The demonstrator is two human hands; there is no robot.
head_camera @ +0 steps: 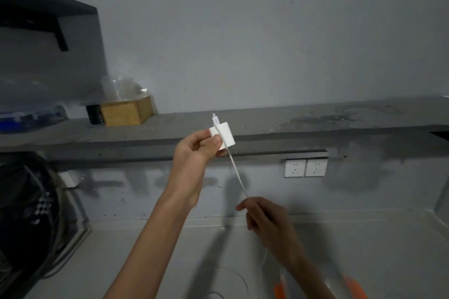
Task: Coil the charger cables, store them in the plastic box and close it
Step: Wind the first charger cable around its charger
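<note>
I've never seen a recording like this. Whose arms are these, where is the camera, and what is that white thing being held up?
There is no machine here: a person is working with bare hands. The single picture comes from a wide-angle camera worn on the person's head, looking forward and down, so both arms reach in from the bottom.

The left hand holds up a white charger plug. Its white cable runs across the plug and down to the right hand, which pinches it lower down, so the cable is stretched between both hands.

Behind them a grey ledge carries a wooden box. Below the ledge sit two white wall sockets. Something orange shows at the bottom edge, too blurred to name.
</note>
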